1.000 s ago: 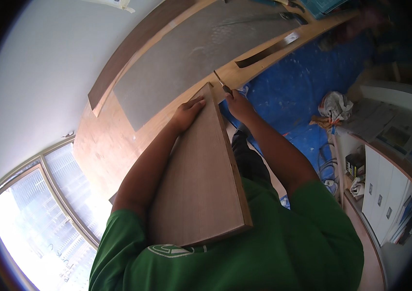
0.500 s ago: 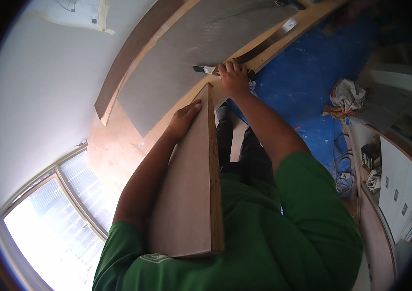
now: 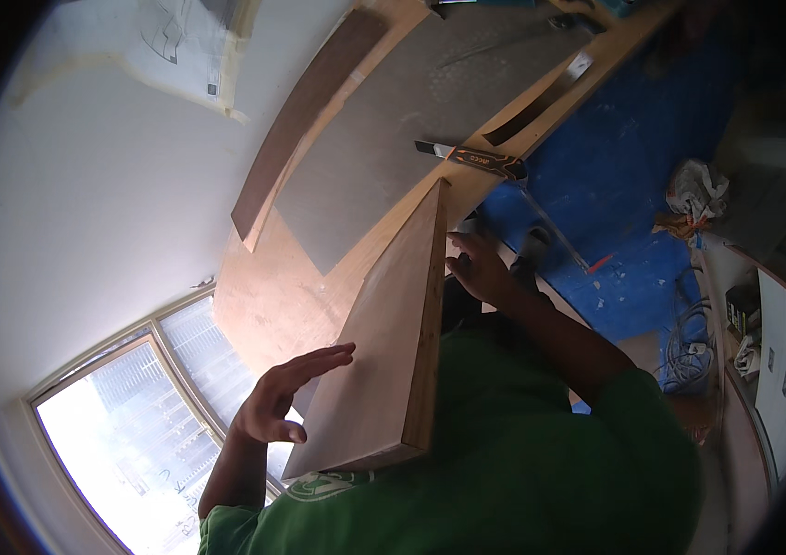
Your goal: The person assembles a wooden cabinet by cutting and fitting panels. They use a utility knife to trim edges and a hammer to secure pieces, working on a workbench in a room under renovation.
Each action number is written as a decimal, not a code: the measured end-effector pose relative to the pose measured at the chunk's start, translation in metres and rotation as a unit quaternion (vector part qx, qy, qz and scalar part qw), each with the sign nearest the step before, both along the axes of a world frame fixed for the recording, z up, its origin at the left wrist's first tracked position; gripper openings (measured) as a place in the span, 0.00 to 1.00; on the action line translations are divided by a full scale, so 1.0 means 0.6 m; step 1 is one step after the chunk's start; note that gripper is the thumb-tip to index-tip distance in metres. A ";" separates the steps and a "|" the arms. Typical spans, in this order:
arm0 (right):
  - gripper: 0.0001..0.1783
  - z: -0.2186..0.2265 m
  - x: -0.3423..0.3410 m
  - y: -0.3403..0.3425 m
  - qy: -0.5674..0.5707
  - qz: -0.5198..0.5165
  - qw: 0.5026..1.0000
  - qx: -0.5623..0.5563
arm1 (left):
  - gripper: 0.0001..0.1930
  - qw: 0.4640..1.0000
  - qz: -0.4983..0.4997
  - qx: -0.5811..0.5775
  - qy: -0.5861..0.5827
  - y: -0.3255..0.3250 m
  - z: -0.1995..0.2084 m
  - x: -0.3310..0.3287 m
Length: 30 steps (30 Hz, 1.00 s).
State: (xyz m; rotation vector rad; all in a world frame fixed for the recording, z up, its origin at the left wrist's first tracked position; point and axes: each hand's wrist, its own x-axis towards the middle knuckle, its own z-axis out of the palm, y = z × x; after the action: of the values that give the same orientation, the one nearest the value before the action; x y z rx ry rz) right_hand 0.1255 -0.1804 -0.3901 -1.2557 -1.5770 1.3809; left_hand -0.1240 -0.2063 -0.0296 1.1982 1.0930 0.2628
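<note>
A long wooden panel [image 3: 383, 333] with a pale face and a raw wood edge leans from the workbench back toward my chest. Over its lower left part, my left hand [image 3: 282, 393] is open, thumb and fingers apart, gripping nothing. My right hand [image 3: 483, 268] is beside the panel's right edge near its far end, with fingers spread and nothing seen in them. Beyond that end, a black and orange utility knife [image 3: 485, 160] lies on the bench edge, its blade pointing left over a grey sheet [image 3: 365, 148].
A dark veneer strip [image 3: 305, 120] lies along the wall side of the bench, and another dark strip [image 3: 532, 111] near its front edge. Blue sheeting [image 3: 596, 213] covers the floor at right, with a plastic bag [image 3: 696, 190] and coiled cable [image 3: 684, 356]. A window [image 3: 134, 416] is at left.
My right hand has let go of the utility knife on the bench and come back toward me. My left hand has lifted off the panel and moved down along it.
</note>
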 end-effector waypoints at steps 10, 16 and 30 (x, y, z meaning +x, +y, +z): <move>0.32 0.194 -0.039 0.023 0.289 0.140 0.917 -0.236 | 0.41 0.962 0.065 0.077 0.255 -0.099 0.164 0.043; 0.29 0.218 -0.085 0.063 0.187 0.167 0.955 -0.158 | 0.20 0.786 0.160 0.175 0.570 -0.095 0.167 0.052; 0.36 -0.113 -0.093 0.207 0.222 -0.049 0.859 -0.459 | 0.15 0.771 0.181 0.291 0.537 0.008 0.142 -0.084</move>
State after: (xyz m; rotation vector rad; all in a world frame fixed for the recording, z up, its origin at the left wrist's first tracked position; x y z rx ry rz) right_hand 0.0696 -0.0562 -0.4581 -1.3285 -0.4887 2.2660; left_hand -0.1746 -0.2015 0.0556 1.7415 2.3937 0.2030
